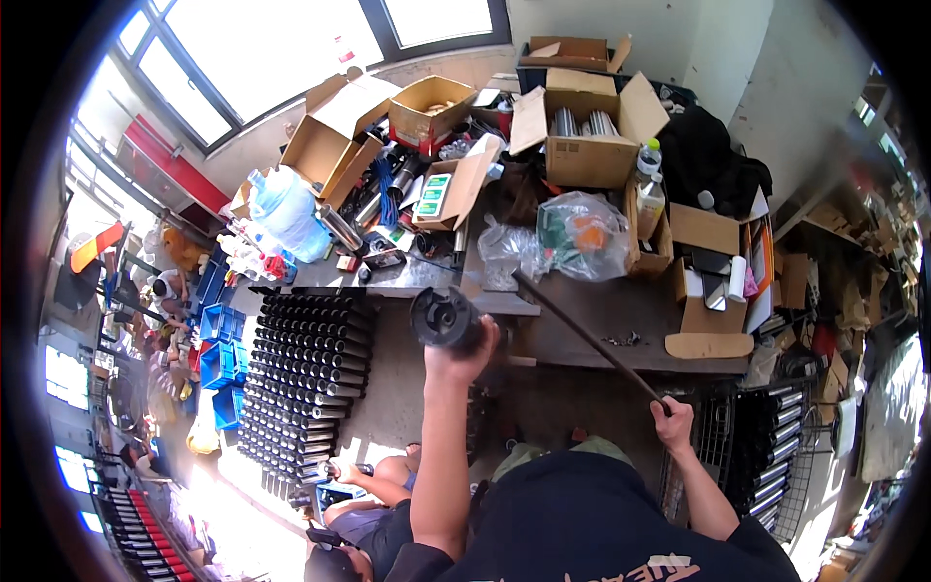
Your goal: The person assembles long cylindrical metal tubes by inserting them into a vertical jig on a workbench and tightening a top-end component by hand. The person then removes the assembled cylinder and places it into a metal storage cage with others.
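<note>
My left hand (pixel 464 361) is raised in front of the bench, its fingers wrapped round a thick black cylindrical part (pixel 444 318) whose recessed round end faces up. Lower on the right, my right hand (pixel 673 425) is closed round one end of a long thin dark rod (pixel 593 339). The rod slants up and to the left, its far end over the bench's front edge near a clear plastic bag (pixel 584 236). A gap separates the rod from the black part.
The cluttered bench (pixel 630 320) holds open cardboard boxes (pixel 587 155) and a large blue water bottle (pixel 289 213). Rows of black tubes (pixel 308 373) stand at left beside blue crates (pixel 223 359). A seated person (pixel 364 529) works close at lower left. Wire baskets with tubes (pixel 771 451) stand right.
</note>
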{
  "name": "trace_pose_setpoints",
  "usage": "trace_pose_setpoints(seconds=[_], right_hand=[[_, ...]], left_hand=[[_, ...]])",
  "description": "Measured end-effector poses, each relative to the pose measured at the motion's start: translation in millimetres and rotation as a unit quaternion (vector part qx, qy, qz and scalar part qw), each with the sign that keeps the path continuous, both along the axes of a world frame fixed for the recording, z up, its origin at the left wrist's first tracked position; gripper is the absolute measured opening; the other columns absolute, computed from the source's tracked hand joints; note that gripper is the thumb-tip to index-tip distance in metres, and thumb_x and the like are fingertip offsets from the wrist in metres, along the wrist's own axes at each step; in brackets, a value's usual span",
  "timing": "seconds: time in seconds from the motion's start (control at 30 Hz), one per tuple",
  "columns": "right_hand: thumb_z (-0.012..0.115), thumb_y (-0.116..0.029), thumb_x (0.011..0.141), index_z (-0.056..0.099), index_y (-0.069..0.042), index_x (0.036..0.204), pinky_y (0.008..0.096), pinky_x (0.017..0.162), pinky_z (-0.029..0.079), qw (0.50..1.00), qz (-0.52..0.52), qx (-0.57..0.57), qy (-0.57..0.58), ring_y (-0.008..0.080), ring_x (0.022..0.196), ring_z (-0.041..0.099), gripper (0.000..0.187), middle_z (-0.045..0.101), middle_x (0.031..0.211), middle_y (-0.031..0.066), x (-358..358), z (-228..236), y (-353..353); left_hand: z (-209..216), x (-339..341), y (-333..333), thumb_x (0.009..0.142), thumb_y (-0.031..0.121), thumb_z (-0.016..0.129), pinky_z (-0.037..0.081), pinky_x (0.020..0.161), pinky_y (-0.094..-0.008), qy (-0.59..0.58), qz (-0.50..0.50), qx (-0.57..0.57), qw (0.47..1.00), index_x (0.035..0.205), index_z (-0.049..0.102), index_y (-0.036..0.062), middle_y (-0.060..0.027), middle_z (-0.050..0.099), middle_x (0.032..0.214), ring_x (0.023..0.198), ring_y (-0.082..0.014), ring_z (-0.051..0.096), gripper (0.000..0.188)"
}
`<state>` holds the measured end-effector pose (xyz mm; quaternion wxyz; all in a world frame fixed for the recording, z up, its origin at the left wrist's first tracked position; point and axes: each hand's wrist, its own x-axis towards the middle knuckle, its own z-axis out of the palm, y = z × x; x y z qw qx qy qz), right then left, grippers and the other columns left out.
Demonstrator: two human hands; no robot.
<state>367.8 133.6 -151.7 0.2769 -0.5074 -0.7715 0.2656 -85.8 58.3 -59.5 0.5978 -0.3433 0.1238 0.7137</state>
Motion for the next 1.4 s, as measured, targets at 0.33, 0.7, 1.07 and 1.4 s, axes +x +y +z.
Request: trace_pose_setpoints(seconds=[0.33,0.7,1.07,1.4], right_hand=[[0.074,-0.043,0.085,0.063,-0.004,0.069,0.0393,0.050,0.043,0.977,0.118,0.173,-0.048,0.0360,0.054,0.059,0.043,0.054,0.056,0.0140,-51.7,103.7,146.8],[0.065,-0.037,0.093,0.064,-0.002,0.064,0.0418,0.050,0.042,0.945,0.161,0.285,0.020,0.0365,0.055,0.060,0.045,0.057,0.059,0.0172,-176.1,159.7,315.2],[0.060,-0.019,0.091,0.062,-0.004,0.061,0.0417,0.052,0.049,0.900,0.271,0.313,0.134,0.0365,0.053,0.061,0.034,0.058,0.060,0.0198,-300.7,136.3,316.5],[0.061,-0.021,0.090,0.056,-0.001,0.065,0.0461,0.054,0.045,0.949,0.215,0.200,0.114,0.0425,0.060,0.059,0.033,0.056,0.064,0.0230,-292.0,138.6,334.2]], left_hand=[[-10.5,-8.6,61.8,0.088,0.030,0.061,0.063,0.074,-0.0345,0.140,0.148,0.006,0.979,0.100,0.052,-0.0086,-0.0280,0.042,0.107,0.095,-0.0337,0.050,0.042],[-33.0,-28.1,69.6,0.085,0.035,0.061,0.061,0.068,-0.0301,0.101,0.215,-0.023,0.971,0.094,0.058,-0.0013,-0.0182,0.052,0.097,0.085,-0.0281,0.057,0.037],[36.9,14.2,56.1,0.098,0.046,0.053,0.051,0.096,-0.0533,0.161,0.294,-0.045,0.941,0.103,0.067,0.0087,-0.0095,0.064,0.111,0.107,-0.0312,0.054,0.040],[7.0,18.5,96.7,0.090,0.036,0.065,0.057,0.091,-0.0445,0.157,0.365,-0.048,0.916,0.113,0.055,-0.0057,-0.0237,0.052,0.114,0.105,-0.0369,0.056,0.049]])
